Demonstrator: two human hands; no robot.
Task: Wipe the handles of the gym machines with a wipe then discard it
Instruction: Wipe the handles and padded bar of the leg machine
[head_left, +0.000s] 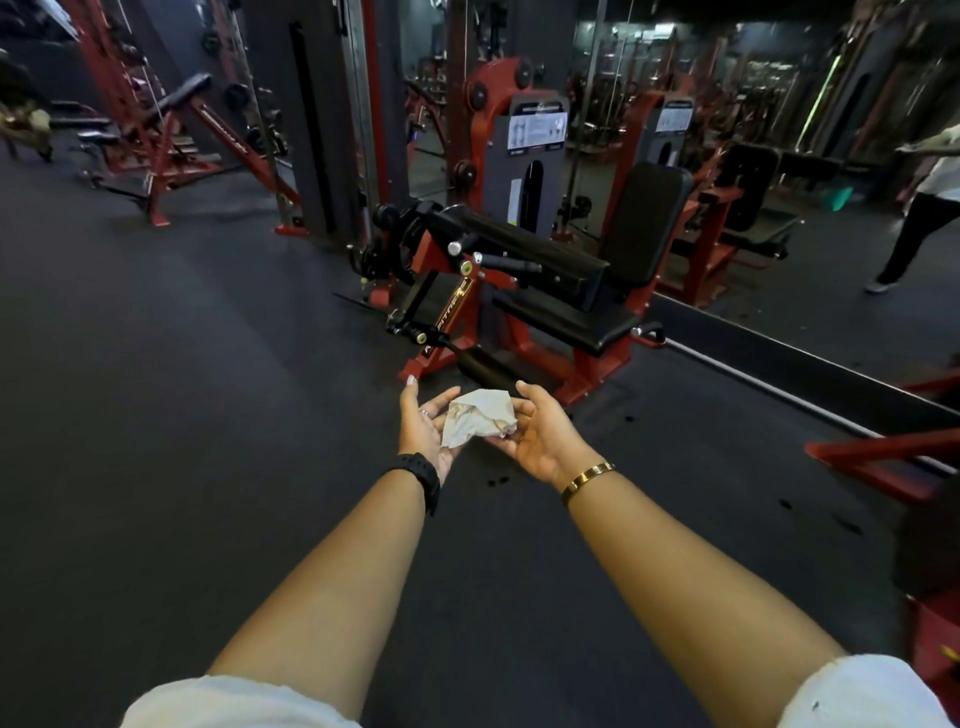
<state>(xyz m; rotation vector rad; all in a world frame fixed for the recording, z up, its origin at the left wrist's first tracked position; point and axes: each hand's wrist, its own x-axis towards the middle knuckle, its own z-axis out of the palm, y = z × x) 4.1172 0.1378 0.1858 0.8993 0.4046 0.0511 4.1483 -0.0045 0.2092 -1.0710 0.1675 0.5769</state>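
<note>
Crumpled wipe (480, 418) cradled between released left grip (423, 431) and right grip (540, 436) cupping it, long axis slanting lower-left to upper-right, machine placard (537, 127) writing unreadably blurred

Wipe (480, 418), between the fingers of both hands: off-white, grey in the folds, brownish smudges at the crumpled end by the right hand (540, 436) fingers.

Left hand (426, 426): pale, near-white nail (412, 380) on the topmost fingertip. Silver ring (424, 412) on one finger.

Back from the left fingers, at the wrist: watch (421, 475), matt black. Back from the right fingers: bracelet (587, 480), gold. Sleeves (234, 701) further back: white.

Floor (156, 364) under and around the fingers: plain charcoal grey, with scattered black spots (497, 480) below and right of the fingers.

Machine (597, 364) just beyond the fingertips: red frame, black pads (644, 223), black handle grip (511, 265) with chrome end, yellow-green knob (466, 268). Shroud (498, 171) farther beyond: grey, with a white placard (537, 130).
</note>
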